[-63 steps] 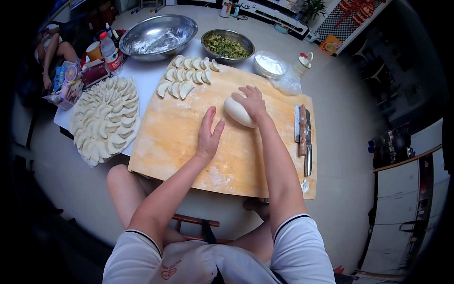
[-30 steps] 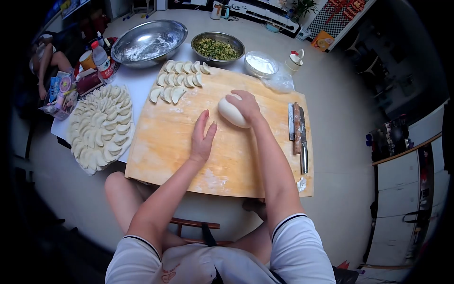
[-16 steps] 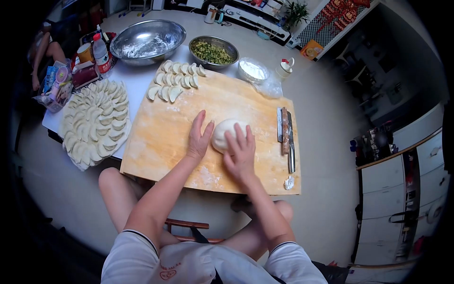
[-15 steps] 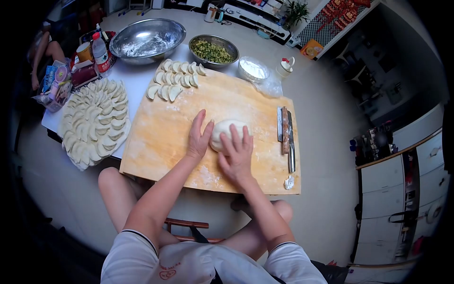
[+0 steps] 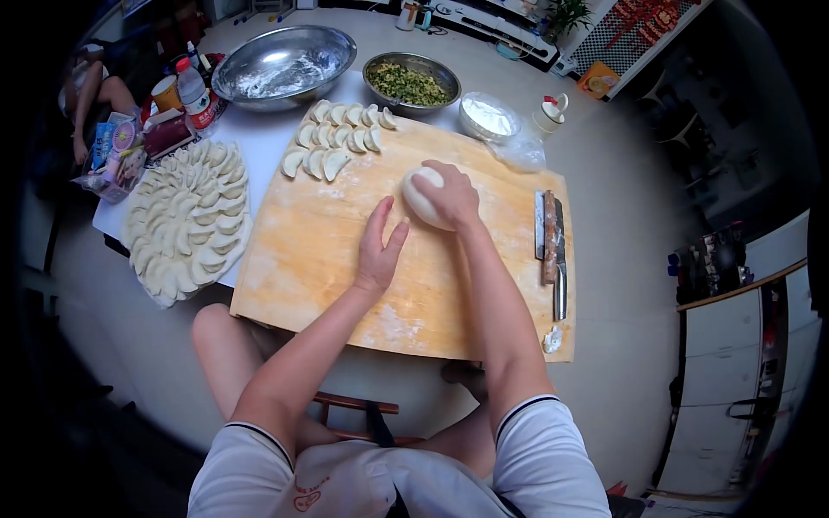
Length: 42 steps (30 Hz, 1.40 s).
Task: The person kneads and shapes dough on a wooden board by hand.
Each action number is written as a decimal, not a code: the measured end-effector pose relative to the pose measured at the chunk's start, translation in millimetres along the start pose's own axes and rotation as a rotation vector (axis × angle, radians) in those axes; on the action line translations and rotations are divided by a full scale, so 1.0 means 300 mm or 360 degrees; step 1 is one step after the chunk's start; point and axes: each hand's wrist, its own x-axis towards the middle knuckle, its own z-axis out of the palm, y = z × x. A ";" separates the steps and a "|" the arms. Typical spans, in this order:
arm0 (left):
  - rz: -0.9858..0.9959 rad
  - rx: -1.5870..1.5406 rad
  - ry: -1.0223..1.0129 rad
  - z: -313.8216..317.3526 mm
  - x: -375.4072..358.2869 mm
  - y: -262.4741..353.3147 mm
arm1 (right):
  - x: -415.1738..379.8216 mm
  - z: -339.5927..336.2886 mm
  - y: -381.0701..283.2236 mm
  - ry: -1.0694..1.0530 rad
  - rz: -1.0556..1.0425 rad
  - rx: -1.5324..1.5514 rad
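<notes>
A smooth white ball of dough (image 5: 417,205) rests on the floured wooden board (image 5: 298,250), right of its middle. My right hand (image 5: 452,197) is wrapped over the dough's right side, thumb lying across its top; part of the dough is hidden under the fingers. Just left and nearer to me, my left hand (image 5: 380,252) is held apart from the dough, thumb and fingers spread, with nothing in it. Several folded dumplings (image 5: 333,164) lie in rows at the board's far left corner.
Many dumplings cover a tray (image 5: 164,300) on the left. Behind the board stand a large metal bowl (image 5: 332,65), a bowl of green filling (image 5: 410,84) and a bowl of flour (image 5: 489,115). A rolling pin (image 5: 549,237) and a knife (image 5: 560,289) lie along the right edge. A person (image 5: 117,91) sits far left.
My right hand has moved away from me with the dough, from resting on its near side to grasping it over the right. My left hand now sits farther from the dough.
</notes>
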 end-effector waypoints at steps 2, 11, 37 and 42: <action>-0.0015 0.0040 -0.0009 0.003 0.003 -0.002 | 0.048 -0.002 0.097 -0.0041 0.0055 0.0386; 0.0031 0.0233 0.0096 0.020 0.002 -0.004 | -0.150 -0.107 0.294 -0.0007 0.0754 0.2684; 0.0043 0.0215 0.0094 0.019 0.008 -0.017 | -0.283 -0.138 0.176 0.0403 0.0313 -0.0085; 0.0063 0.0205 0.0107 0.015 0.019 -0.002 | -0.301 0.075 0.074 0.0624 0.0245 -0.0772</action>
